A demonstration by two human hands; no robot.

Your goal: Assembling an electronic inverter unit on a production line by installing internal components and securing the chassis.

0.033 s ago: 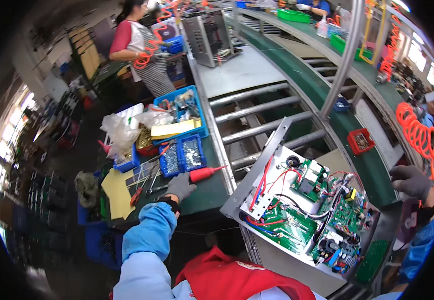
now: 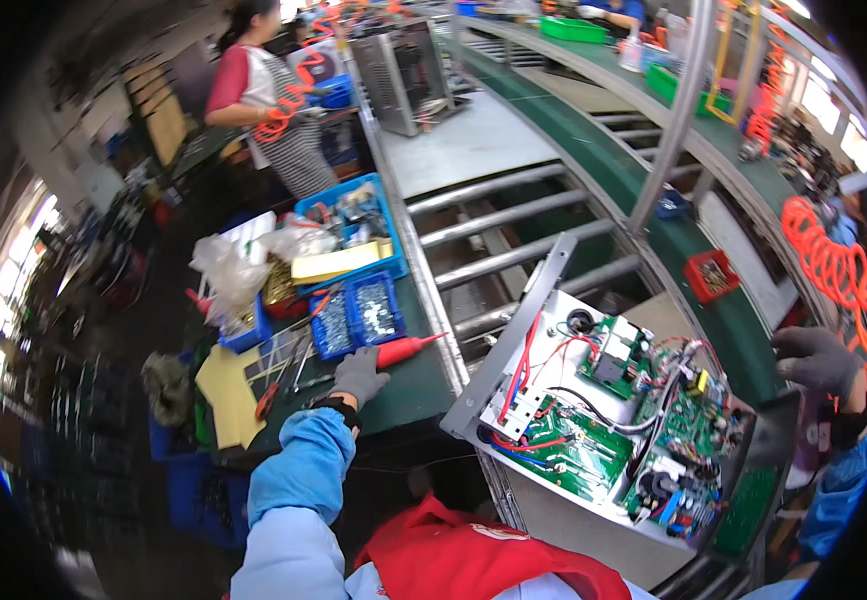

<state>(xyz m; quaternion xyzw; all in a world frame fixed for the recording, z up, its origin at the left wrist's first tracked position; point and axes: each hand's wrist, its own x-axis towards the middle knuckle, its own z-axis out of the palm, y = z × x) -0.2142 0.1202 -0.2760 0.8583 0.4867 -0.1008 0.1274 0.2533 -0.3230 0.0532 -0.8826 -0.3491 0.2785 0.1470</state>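
Observation:
My left hand (image 2: 361,376), in a grey glove, is at the rear end of a red squeeze bottle (image 2: 404,350), its fingers closed around that end. The bottle's thin nozzle points right, over the green bench. My right hand (image 2: 820,358), also gloved in grey, is raised at the far right beside an orange coiled hose (image 2: 834,262). Its fingers reach left, loosely curved and apart, with nothing visible in them. Between my hands lies an open metal chassis (image 2: 469,405) carrying green circuit boards (image 2: 584,448) and red, blue and black wires.
Blue bins (image 2: 374,308) of small metal parts stand beyond my left hand, near a larger blue tray (image 2: 399,262). Screwdrivers (image 2: 270,395) and yellow paper (image 2: 224,400) lie to the left. A roller conveyor (image 2: 509,233) runs ahead, beside an upright pole (image 2: 674,130). Another person (image 2: 274,110) stands far left.
The whole view has shifted slightly. Both hands, the red bottle and the chassis keep about the same places relative to one another.

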